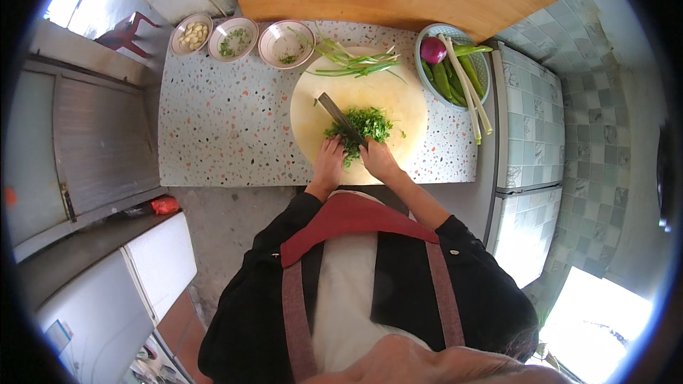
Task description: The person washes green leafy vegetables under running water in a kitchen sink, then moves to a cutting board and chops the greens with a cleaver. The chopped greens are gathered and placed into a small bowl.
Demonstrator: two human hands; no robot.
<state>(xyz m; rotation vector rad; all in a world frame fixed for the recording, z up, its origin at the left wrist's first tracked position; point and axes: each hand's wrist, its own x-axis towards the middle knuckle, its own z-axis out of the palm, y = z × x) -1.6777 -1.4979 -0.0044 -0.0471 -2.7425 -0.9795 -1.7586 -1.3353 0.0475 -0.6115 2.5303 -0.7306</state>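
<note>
Left fingers (331,144), at the chopped herbs (374,124) with grip unclear, risk a cut if the kitchen knife (341,119) held in the right fingers (368,150) slips.

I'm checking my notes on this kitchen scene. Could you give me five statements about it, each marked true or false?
1. The right hand grips the knife. True.
2. A purple onion sits in the basket. True.
3. The knife lies inside the basket. False: it is over the cutting board.
4. Only the right hand is at the chopped greens. False: the left hand is there too.
5. Garlic cloves lie in the leftmost bowl. True.
</note>
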